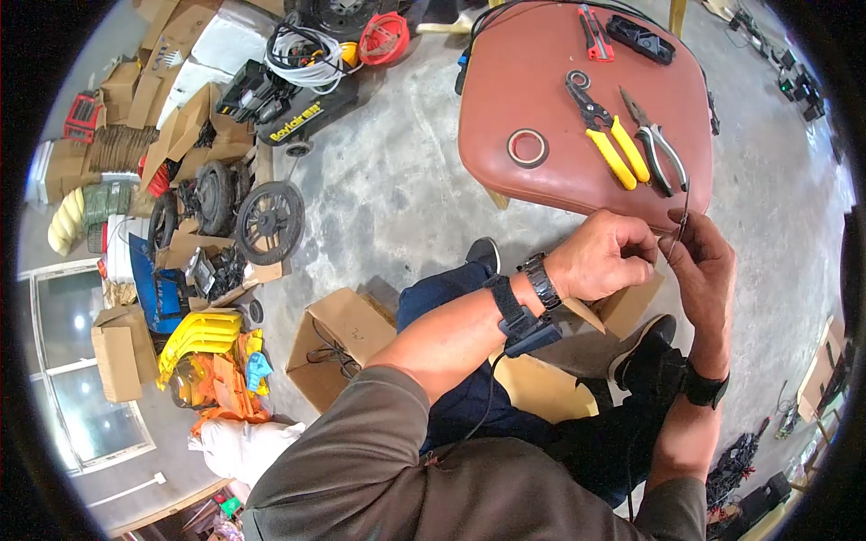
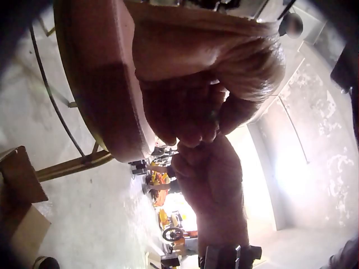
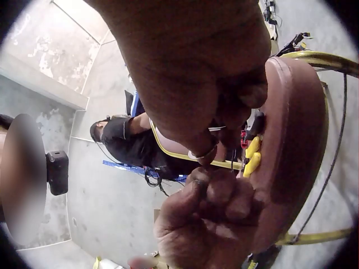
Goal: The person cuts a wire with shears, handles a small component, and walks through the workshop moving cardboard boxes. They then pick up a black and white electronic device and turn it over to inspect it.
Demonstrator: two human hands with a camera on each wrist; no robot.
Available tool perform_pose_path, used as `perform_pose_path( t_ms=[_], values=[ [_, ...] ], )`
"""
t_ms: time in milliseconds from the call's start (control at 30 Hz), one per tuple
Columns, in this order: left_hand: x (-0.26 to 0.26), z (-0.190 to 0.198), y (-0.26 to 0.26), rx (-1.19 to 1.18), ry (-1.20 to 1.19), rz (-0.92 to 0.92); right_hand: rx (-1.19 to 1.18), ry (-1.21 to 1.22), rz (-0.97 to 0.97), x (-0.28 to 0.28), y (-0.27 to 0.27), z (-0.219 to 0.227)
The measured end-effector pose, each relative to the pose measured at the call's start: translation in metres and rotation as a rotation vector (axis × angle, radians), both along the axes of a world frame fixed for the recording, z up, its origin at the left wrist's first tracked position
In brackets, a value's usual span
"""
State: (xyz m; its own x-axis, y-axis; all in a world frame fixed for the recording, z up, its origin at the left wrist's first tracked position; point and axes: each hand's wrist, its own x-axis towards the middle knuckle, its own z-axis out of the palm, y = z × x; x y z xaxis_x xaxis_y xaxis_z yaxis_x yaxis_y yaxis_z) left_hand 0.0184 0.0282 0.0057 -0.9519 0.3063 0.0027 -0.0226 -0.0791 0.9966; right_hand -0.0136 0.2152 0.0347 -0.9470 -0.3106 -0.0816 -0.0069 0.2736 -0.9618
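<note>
In the head view my right hand (image 1: 705, 270) pinches a thin dark wire (image 1: 686, 203) between thumb and fingers, just off the seat's near edge. My left hand (image 1: 600, 257), fingers curled, pinches at the wire's near end beside it; the exact grip is hidden. Both wrist views show the fingertips of the two hands meeting, with my left hand (image 2: 202, 73) and my right hand (image 3: 196, 73) large and dark at the top. On the red-brown seat (image 1: 492, 108) lie yellow-handled strippers (image 1: 618, 153), pliers (image 1: 658, 144), a tape roll (image 1: 527, 148) and a red cutter (image 1: 595, 34).
A black plastic part (image 1: 640, 39) lies at the seat's far right. Below the hands stand an open cardboard box (image 1: 338, 347) and my feet. Wheels (image 1: 271, 223), boxes and orange parts (image 1: 225, 383) fill the left side. Another person (image 3: 140, 145) appears in the right wrist view.
</note>
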Motion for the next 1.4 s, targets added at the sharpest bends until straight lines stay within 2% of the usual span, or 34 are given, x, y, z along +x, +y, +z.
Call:
perform_pose_path(
  t_ms=[200,300,400,800,900,1000,1167,1333,1400],
  values=[
    [0.001,-0.01,0.003,0.091,0.028,0.049,-0.028,0.006,-0.003,0.0,0.003,-0.005],
    [-0.001,-0.006,0.004,0.158,-0.079,0.085,-0.033,-0.012,-0.006,0.0,0.003,-0.002],
    [-0.002,0.001,0.003,0.118,-0.17,0.117,-0.036,-0.013,-0.02,0.002,0.0,0.001],
    [-0.004,-0.006,0.001,-0.068,0.099,0.156,0.018,-0.032,0.006,0.002,0.0,-0.005],
    [-0.004,-0.003,0.0,-0.051,0.049,0.174,0.012,-0.038,0.02,0.002,-0.002,-0.005],
    [-0.004,-0.007,0.004,0.082,-0.004,0.189,-0.002,-0.045,0.016,0.004,-0.005,-0.001],
    [-0.003,-0.003,0.003,0.025,-0.042,0.172,-0.112,-0.078,0.016,0.003,-0.002,-0.003],
    [-0.003,-0.006,0.003,0.018,0.065,0.164,-0.062,-0.039,0.094,0.001,0.0,-0.001],
    [-0.005,-0.006,-0.001,0.009,0.055,0.133,-0.014,0.068,0.125,-0.002,0.004,-0.006]
  ],
)
